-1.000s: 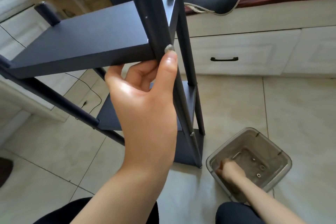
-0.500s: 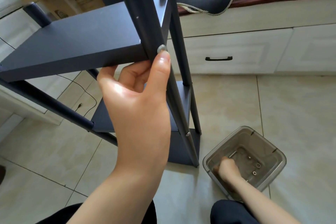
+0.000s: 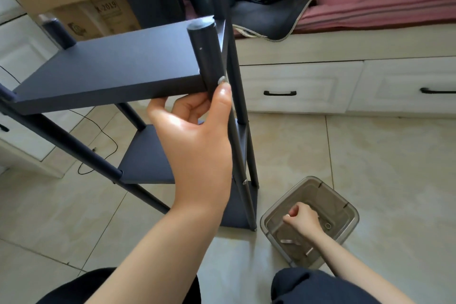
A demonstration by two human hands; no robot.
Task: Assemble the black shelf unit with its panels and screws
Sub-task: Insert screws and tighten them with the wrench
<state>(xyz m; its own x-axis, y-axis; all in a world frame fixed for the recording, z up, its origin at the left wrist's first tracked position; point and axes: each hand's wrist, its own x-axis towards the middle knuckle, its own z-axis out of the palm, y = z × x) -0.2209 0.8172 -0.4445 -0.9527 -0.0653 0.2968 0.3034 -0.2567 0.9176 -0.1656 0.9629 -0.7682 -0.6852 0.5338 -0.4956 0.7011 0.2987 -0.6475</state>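
Observation:
The black shelf unit [image 3: 111, 69] stands tilted on the tiled floor, with a top panel, a middle panel [image 3: 148, 155] and a bottom panel [image 3: 237, 212] between round posts. My left hand [image 3: 195, 145] grips the near right post [image 3: 207, 57] just under the top panel. Its thumb lies along the post, right below a silver screw head [image 3: 221, 79]. My right hand [image 3: 304, 217] is inside a clear plastic box [image 3: 350, 207] on the floor. Its curled fingers pinch a small silver screw [image 3: 287, 215].
Loose metal hardware [image 3: 288, 241] and a washer [image 3: 328, 225] lie in the box. A white drawer unit [image 3: 308, 86] runs behind the shelf, with pink bedding and a dark bag on top. A cardboard box [image 3: 74, 7] stands at back left; a black cable [image 3: 108, 140] crosses the floor.
My right hand has lifted from the box bottom and its fingers have closed on a small screw. My left hand keeps its grip on the post. The view has tilted up a little.

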